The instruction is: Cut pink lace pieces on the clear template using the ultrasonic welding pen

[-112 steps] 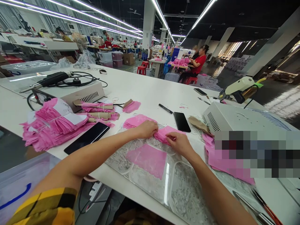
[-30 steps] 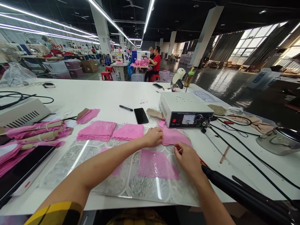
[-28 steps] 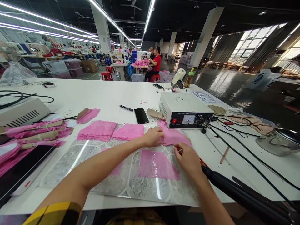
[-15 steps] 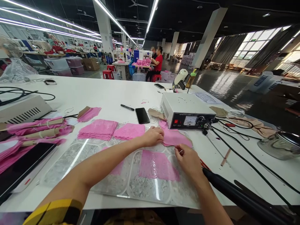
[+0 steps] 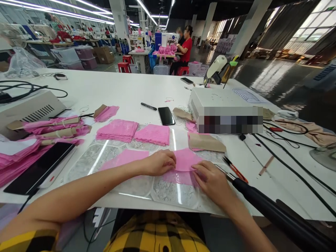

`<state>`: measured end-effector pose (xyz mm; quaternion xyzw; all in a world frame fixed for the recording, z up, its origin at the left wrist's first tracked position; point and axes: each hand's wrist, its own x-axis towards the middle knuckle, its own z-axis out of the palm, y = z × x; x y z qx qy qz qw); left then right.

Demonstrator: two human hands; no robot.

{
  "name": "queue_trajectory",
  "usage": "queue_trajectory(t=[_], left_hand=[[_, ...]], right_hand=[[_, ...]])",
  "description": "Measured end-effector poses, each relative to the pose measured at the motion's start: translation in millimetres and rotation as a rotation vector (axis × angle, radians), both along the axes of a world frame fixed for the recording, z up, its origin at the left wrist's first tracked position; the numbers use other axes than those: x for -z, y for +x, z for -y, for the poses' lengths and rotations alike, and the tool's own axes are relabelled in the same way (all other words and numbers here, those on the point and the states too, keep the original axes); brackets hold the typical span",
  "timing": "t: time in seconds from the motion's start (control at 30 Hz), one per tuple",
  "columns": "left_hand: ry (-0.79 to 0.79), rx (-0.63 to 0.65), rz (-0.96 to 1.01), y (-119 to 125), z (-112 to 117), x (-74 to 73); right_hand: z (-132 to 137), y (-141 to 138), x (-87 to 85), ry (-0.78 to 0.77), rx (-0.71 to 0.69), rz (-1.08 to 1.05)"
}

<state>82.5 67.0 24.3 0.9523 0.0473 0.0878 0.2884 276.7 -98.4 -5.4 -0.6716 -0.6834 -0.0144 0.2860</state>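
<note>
A thin pink fabric piece (image 5: 187, 158) stretches between my two hands. My left hand (image 5: 160, 162) pinches its left edge, and at its lower right corner my right hand (image 5: 211, 178) has thumb and fingers closed on it. Partly beneath lies a second pink piece (image 5: 174, 177), on a clear plastic sheet (image 5: 168, 194). Another pink panel (image 5: 131, 155) rests further left, partly covered by my left forearm. Beyond my hands are two pink fabric stacks, a left stack (image 5: 117, 130) and a right stack (image 5: 152, 134). A brown cardboard piece (image 5: 207, 142) lies over some pink fabric.
A black-handled tool (image 5: 252, 192) with a thin metal tip lies right of my right hand, by orange-handled tweezers (image 5: 237, 170). Behind stand a pale control box (image 5: 217, 98) and a phone (image 5: 166, 116). Bundled pink fabric (image 5: 55, 127) and a dark tablet (image 5: 40, 168) sit left.
My hands have drawn a pink piece toward me from near the control box, over the piece on the plastic sheet. The brown cardboard now shows. My view has tilted down.
</note>
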Motion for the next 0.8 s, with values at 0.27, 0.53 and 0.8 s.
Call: queue_trajectory(t=[0.27, 0.53, 0.8], left_hand=[[-0.039, 0.057, -0.002, -20.0, 5.4, -0.1], [-0.028, 0.092, 0.035, -23.5, 2.2, 0.9], [-0.011, 0.085, 0.062, -24.4, 1.8, 5.9]], right_hand=[[6.5, -0.8, 1.3, 0.002, -0.015, 0.09], [-11.3, 12.3, 3.7, -0.212, 0.358, 0.1], [-20.8, 11.6, -8.8, -0.286, 0.355, 0.056]])
